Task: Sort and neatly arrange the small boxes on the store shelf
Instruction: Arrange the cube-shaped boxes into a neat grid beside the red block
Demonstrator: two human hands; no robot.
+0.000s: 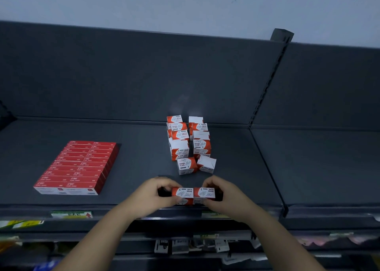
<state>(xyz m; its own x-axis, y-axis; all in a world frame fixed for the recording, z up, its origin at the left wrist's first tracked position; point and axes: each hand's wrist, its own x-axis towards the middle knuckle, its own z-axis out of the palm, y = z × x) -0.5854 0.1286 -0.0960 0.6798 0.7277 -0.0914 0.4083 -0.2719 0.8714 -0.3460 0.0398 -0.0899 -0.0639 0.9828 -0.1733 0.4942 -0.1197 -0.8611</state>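
Two boxes are sitting side by side and touching, right at the front edge of the shelf [133,139], roughly mid-width of this bay. The person's left hand [158,196] is gripping the left box [183,193], with its fingers [164,185] curling over the far side and the thumb pressing on the near side, so they're clamped on it. Same deal on the other side: the right hand [223,196] is holding the right box [204,193], with its fingers [210,183] wrapping round it. Both boxes are showing orange-and-white tops, with the print reading upside down from the camera.

Further back, the pile of paper clip boxes [189,141] is standing in two rough columns running forward from the rear edge, stacked pretty unevenly. Two boxes at the near end of the pile are lying loose, and one of them is tilting with a white face up.

Over toward the left side of the shelf, a block of flat red boxes [76,166] is lying in tidy rows, well apart from the pile. A price label [72,215] is sticking to the front lip just below that block.
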